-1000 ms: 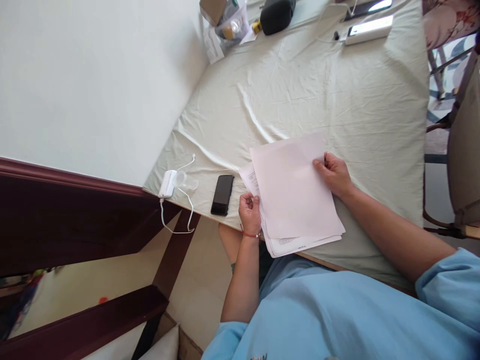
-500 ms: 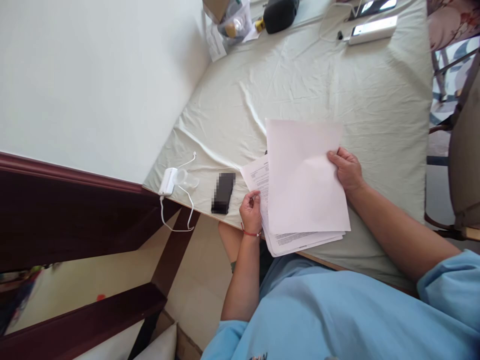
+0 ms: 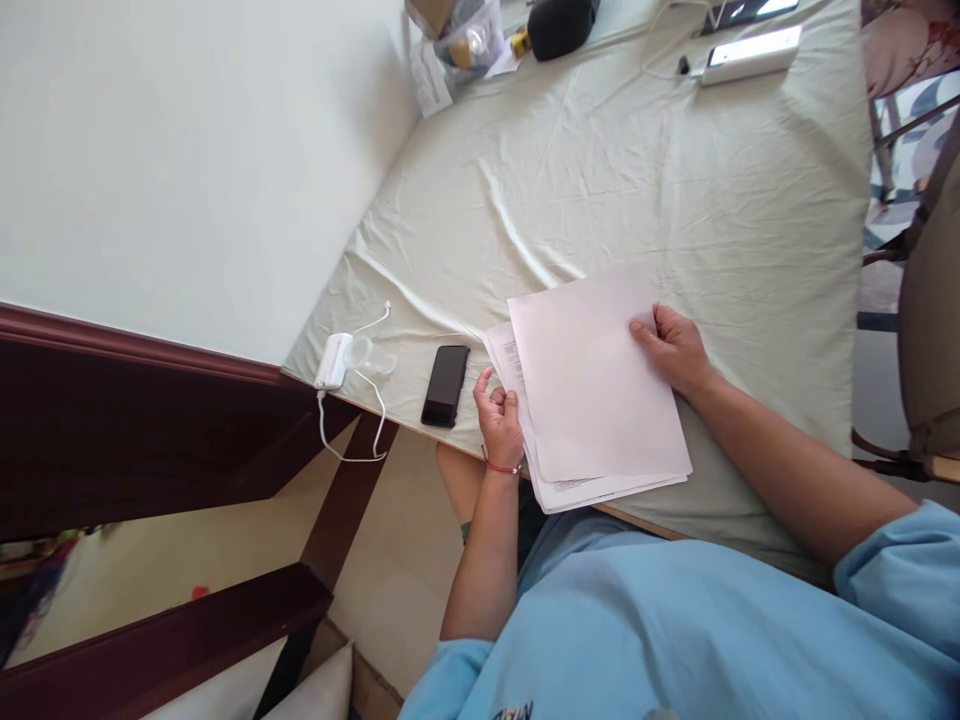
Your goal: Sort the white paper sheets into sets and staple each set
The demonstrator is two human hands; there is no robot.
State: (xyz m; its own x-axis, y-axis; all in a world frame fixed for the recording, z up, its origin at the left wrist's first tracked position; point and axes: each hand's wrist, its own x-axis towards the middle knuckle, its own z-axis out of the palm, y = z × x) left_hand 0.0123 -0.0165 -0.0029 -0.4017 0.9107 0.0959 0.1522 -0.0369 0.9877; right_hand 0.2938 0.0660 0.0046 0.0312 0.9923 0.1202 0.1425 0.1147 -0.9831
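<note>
A blank white sheet (image 3: 600,385) lies slightly turned over a stack of printed papers (image 3: 551,492) at the table's near edge. My right hand (image 3: 675,348) grips the sheet's right edge, thumb on top and fingers behind. At the stack's left edge is my left hand (image 3: 501,425), wearing a red wrist cord. Its thumb presses near the paper edge, the index finger is partly lifted, and the other fingers curl in. Lines of print show along the stack's left side; the rest is covered by the sheet. A black phone (image 3: 445,386) lies left of my left hand.
A white adapter with a cable (image 3: 334,362) and a clear plastic cup-like piece (image 3: 375,357) sit at the table's left corner. Farther back are a clear tub (image 3: 472,45), a black case (image 3: 561,28) and a white power bank (image 3: 752,55). A chair (image 3: 930,300) stands at right.
My right hand has moved left and slightly toward me, and the blank sheet has shifted lower over the stack, tilting a little. My left index finger has lifted.
</note>
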